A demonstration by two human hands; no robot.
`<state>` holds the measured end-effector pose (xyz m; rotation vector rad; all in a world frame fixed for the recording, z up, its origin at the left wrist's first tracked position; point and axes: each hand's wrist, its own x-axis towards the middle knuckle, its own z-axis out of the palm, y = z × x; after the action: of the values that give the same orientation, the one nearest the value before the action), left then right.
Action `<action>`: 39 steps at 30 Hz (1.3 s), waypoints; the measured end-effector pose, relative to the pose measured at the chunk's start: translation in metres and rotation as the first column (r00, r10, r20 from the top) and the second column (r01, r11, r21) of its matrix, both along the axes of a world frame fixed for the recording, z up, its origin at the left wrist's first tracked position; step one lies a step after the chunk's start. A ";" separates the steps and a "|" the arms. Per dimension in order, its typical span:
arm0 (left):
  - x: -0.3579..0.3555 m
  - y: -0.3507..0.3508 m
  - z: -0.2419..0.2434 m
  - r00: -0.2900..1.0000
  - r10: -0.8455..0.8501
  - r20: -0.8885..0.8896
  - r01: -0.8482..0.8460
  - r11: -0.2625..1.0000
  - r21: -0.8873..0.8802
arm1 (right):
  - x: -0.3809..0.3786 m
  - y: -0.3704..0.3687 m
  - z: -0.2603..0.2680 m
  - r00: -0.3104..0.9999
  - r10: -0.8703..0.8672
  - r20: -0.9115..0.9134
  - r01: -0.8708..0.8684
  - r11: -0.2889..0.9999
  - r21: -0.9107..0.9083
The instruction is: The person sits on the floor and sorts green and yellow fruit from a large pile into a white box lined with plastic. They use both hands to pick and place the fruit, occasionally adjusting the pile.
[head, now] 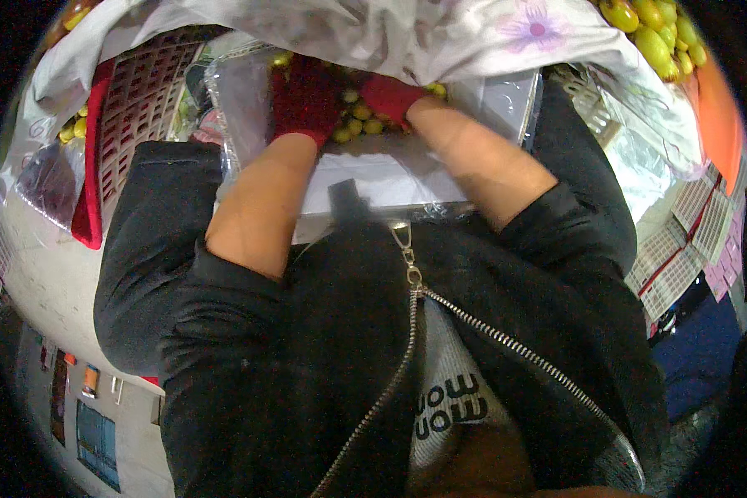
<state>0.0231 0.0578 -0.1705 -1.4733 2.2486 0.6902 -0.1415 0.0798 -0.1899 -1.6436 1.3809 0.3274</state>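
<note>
My left hand (306,103), in a dark red glove, reaches into a white box (373,180) with a clear plastic liner (239,99). My right hand (391,98), gloved in red as well, is in the same box, to the right of the left one. Between and below the two hands lie small yellow-green fruits (358,121), which look like jujubes. Shadow and the edge of a white flowered cloth (411,37) hide the fingertips of both hands, so whether they hold any fruit does not show. The box is between my legs.
A red-rimmed plastic crate (140,93) stands left of the box. More fruits (653,37) are heaped at the upper right, above an orange container (719,118). Pale slatted crates (678,243) are at the far right. Clear plastic sheeting (644,168) lies beside my right leg.
</note>
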 end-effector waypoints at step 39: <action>0.026 -0.034 -0.011 0.832 0.051 -0.553 -0.178 0.967 -0.180 | 0.008 0.019 -0.071 0.785 -0.544 0.296 0.612 0.756 -0.232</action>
<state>0.0491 0.0235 -0.1815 -1.6946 2.7546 1.0326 -0.1338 0.0993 -0.2611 -1.3423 1.7581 -0.4523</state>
